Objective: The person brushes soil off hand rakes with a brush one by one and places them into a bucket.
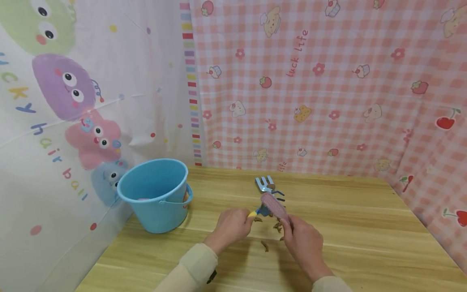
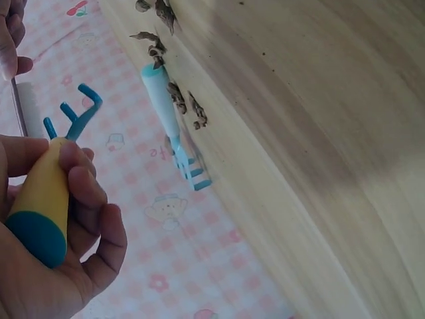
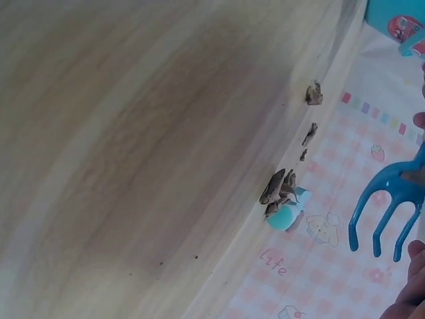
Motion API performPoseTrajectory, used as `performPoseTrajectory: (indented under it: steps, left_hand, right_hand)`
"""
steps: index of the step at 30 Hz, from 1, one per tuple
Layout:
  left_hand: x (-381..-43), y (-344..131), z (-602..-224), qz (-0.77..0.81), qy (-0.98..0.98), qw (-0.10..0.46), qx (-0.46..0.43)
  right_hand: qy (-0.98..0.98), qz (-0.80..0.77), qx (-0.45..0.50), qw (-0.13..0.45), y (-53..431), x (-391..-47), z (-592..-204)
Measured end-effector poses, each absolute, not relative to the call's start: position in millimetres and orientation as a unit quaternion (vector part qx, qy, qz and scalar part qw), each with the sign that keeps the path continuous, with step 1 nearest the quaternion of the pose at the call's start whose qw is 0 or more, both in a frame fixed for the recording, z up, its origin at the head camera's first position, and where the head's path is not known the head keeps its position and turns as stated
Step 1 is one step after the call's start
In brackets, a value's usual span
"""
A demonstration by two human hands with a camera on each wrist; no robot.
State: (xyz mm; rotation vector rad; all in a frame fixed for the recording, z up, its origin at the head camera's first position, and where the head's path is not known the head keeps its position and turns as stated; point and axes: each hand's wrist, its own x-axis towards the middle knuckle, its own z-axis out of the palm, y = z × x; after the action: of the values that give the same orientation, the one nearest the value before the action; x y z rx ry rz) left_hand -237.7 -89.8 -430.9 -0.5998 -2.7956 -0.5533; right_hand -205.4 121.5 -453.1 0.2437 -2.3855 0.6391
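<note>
My left hand grips a small hand rake by its yellow handle, blue tines pointing forward. In my right hand is a flat, rounded pink pad with a dotted face, pinched at its near end. Pad and rake head overlap in the head view; the left wrist view shows the pad as a thin edge. A second, light blue rake with a pale handle lies on the table beyond the hands. Dry brown bits are scattered around that handle, and a curled one lies between my wrists.
On the left of the wooden table stands a light blue bucket, its handle folded down and a bit of pink visible inside. A pink checked cloth hangs behind the table, and a white printed cloth hangs at the left.
</note>
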Motion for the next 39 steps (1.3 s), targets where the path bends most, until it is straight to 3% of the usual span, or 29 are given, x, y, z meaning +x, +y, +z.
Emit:
performPoseTrajectory:
  steps: [10,19,31,39]
  left_hand:
    - [-244,-94,-437,-0.225,-0.946,0.090,-0.215]
    - [-243,-90,-432,-0.215,-0.943,0.088,-0.238]
    - [-241,-85,-426,-0.191,-0.949,0.107,-0.226]
    - [-238,-83,-423,-0.202,-0.948,0.095,-0.228]
  right_hand:
    - [-0.895,0.261,0.091,0.350,126,-209,-452]
    - [-0.917,0.238,0.106,0.301,120,-206,-454]
    - [-0.887,0.157,0.182,0.393,124,-206,-463]
    - [-0.898,0.178,0.155,0.371,124,-207,-463]
